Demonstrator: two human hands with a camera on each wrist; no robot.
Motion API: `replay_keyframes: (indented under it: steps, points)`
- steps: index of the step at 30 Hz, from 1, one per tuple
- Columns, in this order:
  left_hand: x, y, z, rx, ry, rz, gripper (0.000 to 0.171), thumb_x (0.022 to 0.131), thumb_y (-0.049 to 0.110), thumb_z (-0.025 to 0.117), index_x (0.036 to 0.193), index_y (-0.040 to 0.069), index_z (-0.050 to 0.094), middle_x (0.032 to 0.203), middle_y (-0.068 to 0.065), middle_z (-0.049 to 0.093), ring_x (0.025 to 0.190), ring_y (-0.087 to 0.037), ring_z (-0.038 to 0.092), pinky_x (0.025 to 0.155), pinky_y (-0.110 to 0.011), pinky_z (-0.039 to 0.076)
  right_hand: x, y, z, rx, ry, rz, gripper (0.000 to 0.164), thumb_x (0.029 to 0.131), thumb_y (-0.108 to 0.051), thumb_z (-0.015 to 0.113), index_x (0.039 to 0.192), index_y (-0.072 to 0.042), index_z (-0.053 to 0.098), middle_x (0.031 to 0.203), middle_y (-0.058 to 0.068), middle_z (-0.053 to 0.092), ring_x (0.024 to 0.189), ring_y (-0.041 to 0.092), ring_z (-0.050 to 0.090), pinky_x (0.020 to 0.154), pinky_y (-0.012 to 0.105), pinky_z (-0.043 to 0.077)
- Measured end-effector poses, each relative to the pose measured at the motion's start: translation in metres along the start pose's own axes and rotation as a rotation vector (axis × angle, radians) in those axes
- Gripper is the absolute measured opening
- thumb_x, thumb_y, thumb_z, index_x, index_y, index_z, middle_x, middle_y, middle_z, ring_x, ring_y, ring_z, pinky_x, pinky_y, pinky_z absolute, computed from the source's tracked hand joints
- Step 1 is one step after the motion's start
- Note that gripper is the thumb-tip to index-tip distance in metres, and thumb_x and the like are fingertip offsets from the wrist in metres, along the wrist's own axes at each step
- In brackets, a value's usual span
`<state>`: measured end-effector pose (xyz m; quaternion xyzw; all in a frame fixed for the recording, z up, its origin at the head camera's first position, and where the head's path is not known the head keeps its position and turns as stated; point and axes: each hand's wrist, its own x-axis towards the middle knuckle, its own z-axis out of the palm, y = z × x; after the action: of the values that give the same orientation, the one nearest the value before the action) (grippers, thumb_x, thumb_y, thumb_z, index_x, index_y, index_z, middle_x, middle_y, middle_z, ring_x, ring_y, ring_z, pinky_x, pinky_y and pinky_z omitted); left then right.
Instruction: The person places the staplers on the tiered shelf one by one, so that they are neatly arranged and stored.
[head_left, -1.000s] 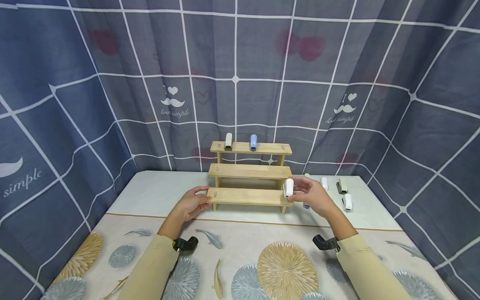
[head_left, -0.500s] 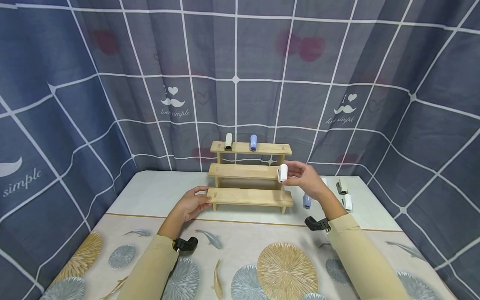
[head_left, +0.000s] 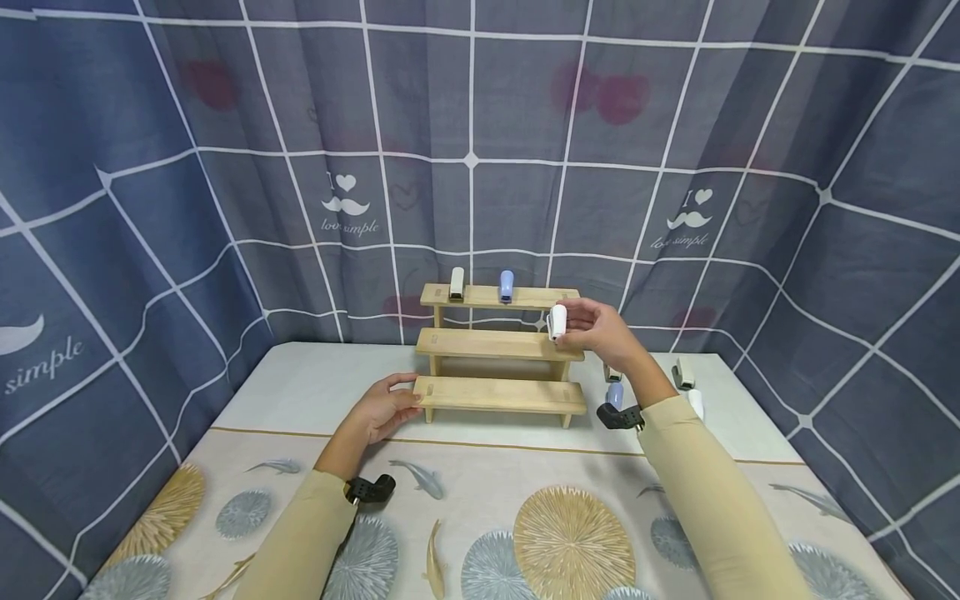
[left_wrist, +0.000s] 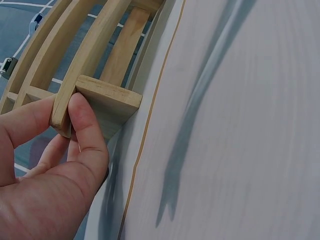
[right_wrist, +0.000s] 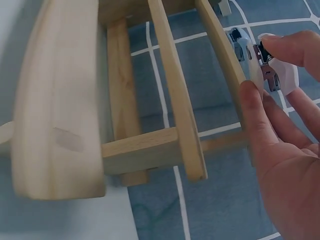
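From my remote seat I see the fingers of the right hand (head_left: 600, 329) grasping the white stapler (head_left: 557, 322), close to the right end of the top shelf (head_left: 480, 297); whether it touches the wood, I cannot tell. The left hand (head_left: 382, 408) has its fingers pinching the left end of the lowest shelf (head_left: 498, 394). The rack (head_left: 495, 342) stands on the worktop (head_left: 337, 371), toward its far edge. The cream stapler (head_left: 457, 285) and the blue stapler (head_left: 507, 286) are on the top shelf. Other staplers (head_left: 682, 375), partly hidden, sit toward the worktop's far right corner.
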<state>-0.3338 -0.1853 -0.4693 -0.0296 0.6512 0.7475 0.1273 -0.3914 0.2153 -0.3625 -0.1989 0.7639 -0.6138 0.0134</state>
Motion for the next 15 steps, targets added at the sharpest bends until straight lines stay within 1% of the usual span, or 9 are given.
replay_keyframes:
  steps: [2,5,11,15]
  points:
    - [0.0,0.0,0.0,-0.003,0.001,-0.004,0.064,0.092,-0.012,0.061,0.152,-0.002,0.038,0.098,-0.009,0.065,0.08,-0.013,0.068,0.072,-0.021,0.061,0.005,-0.001,0.0,0.001,0.006,-0.001,0.068,0.078,0.012,0.078,0.141,0.007,0.053,0.109,0.001,0.07,0.097,0.007,0.068,0.082,0.02,0.06]
    - [-0.001,0.0,0.0,-0.002,-0.004,-0.003,0.064,0.093,-0.012,0.061,0.152,-0.002,0.038,0.098,-0.008,0.065,0.079,-0.013,0.068,0.072,-0.02,0.061,0.012,-0.004,-0.001,-0.017,0.015,-0.009,0.067,0.08,0.01,0.078,0.142,0.006,0.053,0.114,0.003,0.068,0.099,0.008,0.068,0.083,0.019,0.06]
    - [0.0,-0.001,-0.002,-0.008,-0.009,0.009,0.066,0.092,-0.012,0.061,0.152,-0.004,0.035,0.096,-0.007,0.065,0.079,-0.012,0.068,0.071,-0.02,0.061,0.023,-0.01,-0.004,-0.062,0.04,-0.012,0.066,0.083,0.005,0.079,0.144,0.002,0.053,0.131,0.019,0.062,0.104,0.009,0.067,0.084,0.019,0.06]
    - [0.0,-0.001,-0.002,-0.014,-0.017,0.019,0.066,0.093,-0.012,0.061,0.153,-0.005,0.034,0.096,-0.007,0.065,0.079,-0.012,0.067,0.071,-0.02,0.061,0.032,-0.014,-0.006,-0.051,0.053,-0.017,0.066,0.084,0.005,0.077,0.145,0.002,0.051,0.139,0.026,0.057,0.107,0.011,0.065,0.086,0.017,0.059]
